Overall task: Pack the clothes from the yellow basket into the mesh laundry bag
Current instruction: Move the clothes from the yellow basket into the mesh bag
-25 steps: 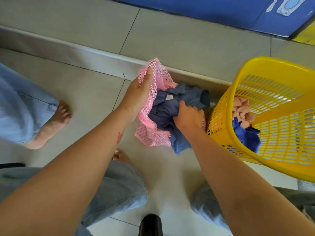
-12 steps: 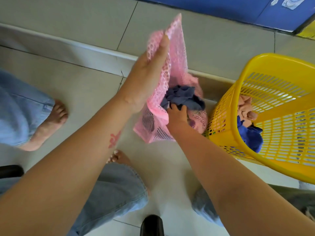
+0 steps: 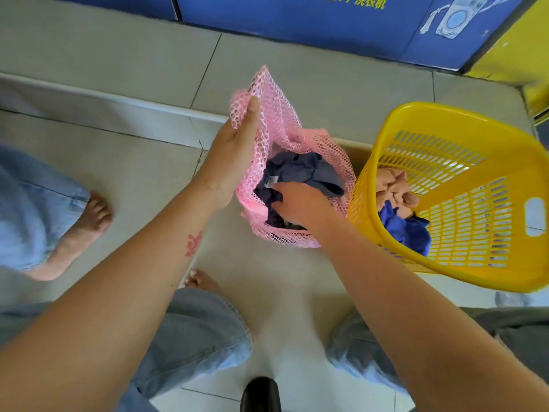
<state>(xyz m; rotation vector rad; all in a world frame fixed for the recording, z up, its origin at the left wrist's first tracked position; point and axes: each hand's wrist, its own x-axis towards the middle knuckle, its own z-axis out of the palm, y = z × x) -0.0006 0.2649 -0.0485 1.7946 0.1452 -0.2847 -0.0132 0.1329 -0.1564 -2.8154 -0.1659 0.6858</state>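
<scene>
A pink mesh laundry bag (image 3: pixel 277 126) stands on the tiled floor at centre. My left hand (image 3: pixel 234 150) grips its upper left edge and holds the mouth up. Inside lies a dark grey-blue garment (image 3: pixel 306 171). My right hand (image 3: pixel 300 203) reaches into the bag and is closed on that garment. To the right, the yellow basket (image 3: pixel 463 185) is tilted toward me; a peach garment (image 3: pixel 392 182) and a bright blue garment (image 3: pixel 404 230) lie in it.
A low tiled step (image 3: pixel 118 99) runs across behind the bag. Blue machine fronts (image 3: pixel 326 22) stand at the back. Another person's bare foot (image 3: pixel 77 233) is at the left. My own jeans-clad legs (image 3: pixel 196 331) and a black object (image 3: pixel 260 394) are at the bottom.
The dark garment has gone from hanging out of the bag to lying inside it. My left hand lifted the bag's edge; my right hand pushed deeper into the bag.
</scene>
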